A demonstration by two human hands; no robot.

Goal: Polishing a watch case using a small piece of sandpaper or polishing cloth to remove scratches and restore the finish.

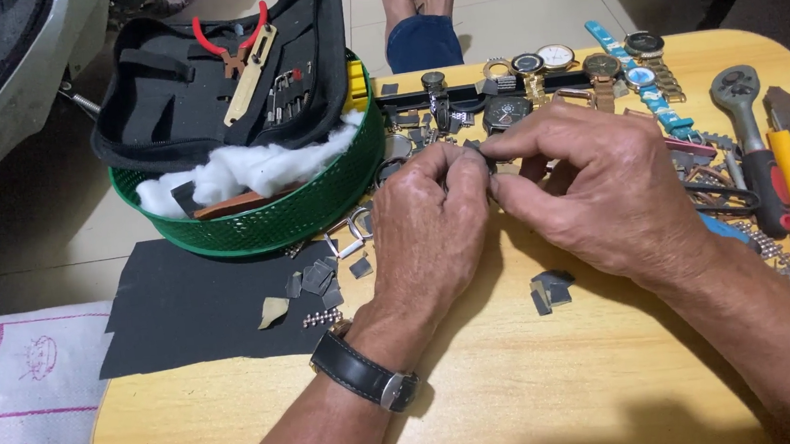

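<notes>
Holding: a tiny dark piece [476, 147], pinched between both hands in the middle of the table [540, 398].
Left hand [433, 224]: fingers shut tight on the piece.
Right hand [599, 187]: fingertips pinch it too.
Far: watches [542, 65].
Left: green basket [300, 211].

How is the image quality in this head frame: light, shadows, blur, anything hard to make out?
Head view: even, soft indoor light on the wooden table; faint shadows under the left hand and right hand. Focus is sharp on the hands, watches and green basket. No strong glare. The small dark piece pinched between the fingertips is mostly hidden.
</notes>
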